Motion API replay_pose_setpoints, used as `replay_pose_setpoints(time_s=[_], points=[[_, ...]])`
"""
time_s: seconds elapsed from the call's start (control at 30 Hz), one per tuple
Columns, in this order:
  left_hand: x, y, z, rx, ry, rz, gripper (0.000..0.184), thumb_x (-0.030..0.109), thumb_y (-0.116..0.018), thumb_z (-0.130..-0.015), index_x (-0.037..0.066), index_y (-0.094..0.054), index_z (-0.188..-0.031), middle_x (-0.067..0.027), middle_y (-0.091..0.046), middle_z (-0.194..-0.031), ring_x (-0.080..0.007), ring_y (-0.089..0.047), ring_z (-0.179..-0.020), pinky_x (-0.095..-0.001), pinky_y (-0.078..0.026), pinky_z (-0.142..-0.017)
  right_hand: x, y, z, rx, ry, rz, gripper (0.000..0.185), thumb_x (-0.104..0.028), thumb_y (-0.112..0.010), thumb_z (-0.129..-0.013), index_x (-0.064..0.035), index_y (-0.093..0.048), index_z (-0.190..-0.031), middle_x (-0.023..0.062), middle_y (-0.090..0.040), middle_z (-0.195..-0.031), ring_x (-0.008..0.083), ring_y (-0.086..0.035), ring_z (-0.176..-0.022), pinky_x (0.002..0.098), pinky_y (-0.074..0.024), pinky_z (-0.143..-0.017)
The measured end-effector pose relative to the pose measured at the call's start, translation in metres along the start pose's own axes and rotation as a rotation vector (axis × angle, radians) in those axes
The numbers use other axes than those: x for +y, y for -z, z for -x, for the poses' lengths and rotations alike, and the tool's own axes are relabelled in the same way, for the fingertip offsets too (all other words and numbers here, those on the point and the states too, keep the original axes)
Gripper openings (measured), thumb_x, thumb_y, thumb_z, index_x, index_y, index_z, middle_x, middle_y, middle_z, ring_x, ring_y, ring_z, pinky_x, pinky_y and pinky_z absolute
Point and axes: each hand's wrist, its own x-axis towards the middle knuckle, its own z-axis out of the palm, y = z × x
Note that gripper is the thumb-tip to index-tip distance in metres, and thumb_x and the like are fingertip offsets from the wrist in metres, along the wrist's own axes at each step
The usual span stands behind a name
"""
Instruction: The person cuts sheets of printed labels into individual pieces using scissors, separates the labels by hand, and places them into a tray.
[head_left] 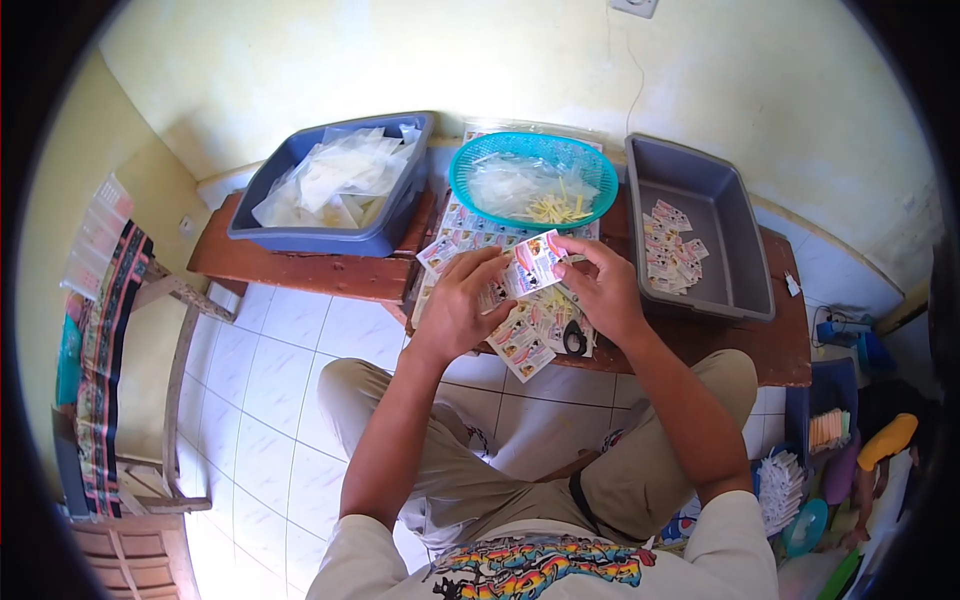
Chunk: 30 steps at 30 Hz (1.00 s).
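L hand [460, 298] n R hand [608, 288] both pinching the printed paper [537, 263], prob v light, bendy, creases easily, so edges only imo.

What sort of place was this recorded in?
Likely a room in a home or small workshop used for handwork; I can't tell which. A wooden bench holds a blue tub of translucent plastic packets and a gray tub of small printed slips.
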Motion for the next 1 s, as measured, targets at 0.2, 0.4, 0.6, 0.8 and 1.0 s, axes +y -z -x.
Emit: replay_pose_setpoints(time_s=[0.2,0.4,0.6,0.8,1.0], points=[[-0.013,-0.014,-0.01,-0.011,-0.007,0.02,0.057,0.008,-0.09,-0.077,0.003,-0.071,-0.13,-0.0181,-0.065,-0.141,-0.0387,-0.062,-0.13,-0.0467,-0.052,-0.109,0.006,0.007,0.002,0.007,0.014,0.114,0.039,-0.005,-0.078,-0.093,-0.0069,-0.073,-0.132,0.0161,-0.074,-0.119,0.0242,-0.077,-0.094,0.035,-0.063,-0.078],[-0.025,-0.019,0.006,-0.017,0.066,-0.034,0.056,0.011,-0.09,-0.077,0.003,-0.071,-0.13,-0.0177,-0.065,-0.141,-0.0393,-0.062,-0.129,-0.0481,-0.051,-0.111,0.001,0.013,0.017,-0.091,-0.103,0.246,0.043,-0.006,-0.079,-0.091,-0.0043,-0.07,-0.134,0.0168,-0.072,-0.117,0.0263,-0.077,-0.09,0.0363,-0.0618,-0.078],[-0.034,-0.031,0.017,-0.024,0.129,-0.081,0.055,0.01,-0.09,-0.076,0.001,-0.072,-0.127,-0.0188,-0.065,-0.14,-0.0394,-0.062,-0.128,-0.0481,-0.051,-0.11,0.018,0.02,0.044,-0.288,-0.163,0.667,0.053,-0.013,-0.079,-0.091,-0.0064,-0.065,-0.142,0.0161,-0.067,-0.123,0.0323,-0.073,-0.102,0.0438,-0.0602,-0.088],[-0.037,-0.042,0.017,-0.059,0.18,-0.041,0.054,0.01,-0.09,-0.077,0.002,-0.072,-0.127,-0.0179,-0.065,-0.141,-0.0392,-0.062,-0.128,-0.048,-0.052,-0.11,0.017,0.016,0.053,-0.468,-0.378,0.842,0.071,-0.023,-0.077,-0.091,-0.0085,-0.05,-0.155,0.02,-0.057,-0.143,0.0428,-0.067,-0.12,0.0529,-0.0581,-0.097],[-0.037,-0.047,0.015,-0.052,0.174,-0.024,0.054,0.01,-0.091,-0.077,0.002,-0.072,-0.127,-0.0181,-0.065,-0.141,-0.0388,-0.062,-0.129,-0.0481,-0.052,-0.109,0.032,0.006,0.062,-0.468,-0.265,0.908,0.078,-0.021,-0.076,-0.09,-0.0077,-0.043,-0.16,0.0222,-0.054,-0.146,0.0446,-0.065,-0.119,0.0535,-0.0584,-0.097]])
